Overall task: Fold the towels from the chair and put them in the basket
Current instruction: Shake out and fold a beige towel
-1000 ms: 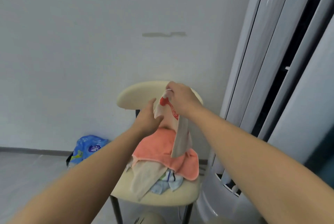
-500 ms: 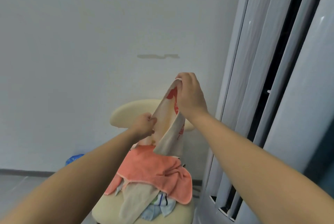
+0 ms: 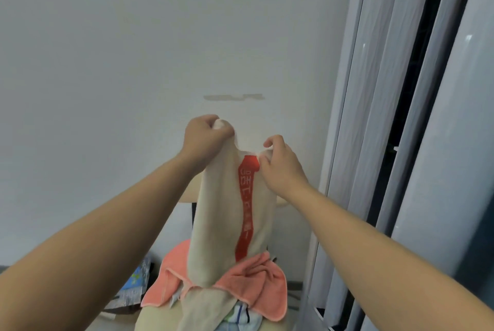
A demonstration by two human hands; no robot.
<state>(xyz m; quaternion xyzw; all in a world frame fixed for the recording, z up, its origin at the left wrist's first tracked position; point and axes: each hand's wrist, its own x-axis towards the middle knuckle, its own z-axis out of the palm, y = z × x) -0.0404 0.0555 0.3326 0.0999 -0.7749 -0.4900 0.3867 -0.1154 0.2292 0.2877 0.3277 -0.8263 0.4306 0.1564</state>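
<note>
Our left grip [image 3: 205, 135] is clenched on one top corner of the cream towel [image 3: 219, 223], and our right grip [image 3: 278, 162] pinches the other corner, the two raised near each other before the wall. The soft terry cloth hangs as a narrow column with a red lettered band down its middle, and its lower end reaches the rumpled coral towel [image 3: 254, 285] heaped on the beige chair [image 3: 149, 322] over a striped cloth [image 3: 240, 316]. A blue printed bag [image 3: 136, 280] lies on the floor left of the chair, and pale upright panels [image 3: 387, 116] stand at the right.
</note>
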